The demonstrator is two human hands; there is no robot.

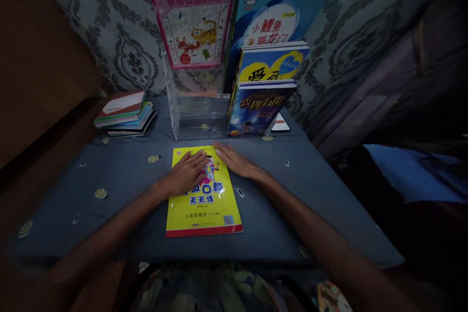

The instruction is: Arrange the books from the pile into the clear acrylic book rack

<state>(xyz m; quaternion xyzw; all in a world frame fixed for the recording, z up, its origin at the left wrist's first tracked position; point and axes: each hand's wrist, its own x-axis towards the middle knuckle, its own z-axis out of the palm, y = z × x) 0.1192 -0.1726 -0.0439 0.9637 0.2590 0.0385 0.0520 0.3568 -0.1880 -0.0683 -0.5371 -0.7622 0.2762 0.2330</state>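
Note:
A yellow workbook (204,217) with a red strip along its lower edge lies closed on the table in front of me, its cartoon cover facing up. Flat on the left part of the cover rests my left hand (188,173), fingers stretched out and covering some of the title. My right hand (234,160) lies along the workbook's upper right edge, fingers extended, with the fingertips on the cover's top corner. Neither hand grips anything.
Behind the workbook stands a clear acrylic rack (199,124). It holds a pink book (193,14), a dark blue book (256,112) and others. A stack of books (124,112) lies at the left on the grey-blue tablecloth (127,219). A phone (281,123) lies partly behind the rack.

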